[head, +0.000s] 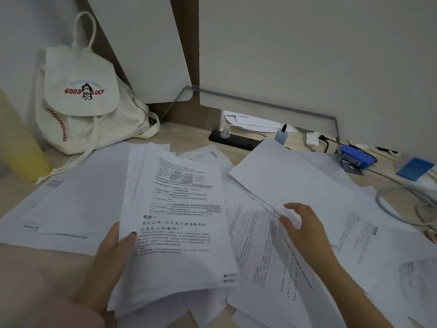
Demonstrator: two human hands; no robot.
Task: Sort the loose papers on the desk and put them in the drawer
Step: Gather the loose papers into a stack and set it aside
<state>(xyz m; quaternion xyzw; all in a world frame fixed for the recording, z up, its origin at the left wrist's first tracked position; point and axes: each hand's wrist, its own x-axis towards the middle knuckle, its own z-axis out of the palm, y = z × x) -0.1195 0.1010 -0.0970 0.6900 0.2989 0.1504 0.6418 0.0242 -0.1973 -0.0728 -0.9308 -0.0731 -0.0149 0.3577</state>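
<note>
While left hand (111,259) grips paper stack (179,223), right hand (305,228) pinches blank sheet (290,181); print blurred.

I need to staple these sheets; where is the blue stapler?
The blue stapler sits at the desk's far right, by the metal bracket, right of the black power strip.

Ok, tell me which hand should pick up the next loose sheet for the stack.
Right. The right hand is already pinching the edge of a blank sheet lying on the desk, while the left hand is occupied gripping the collected stack.
</note>
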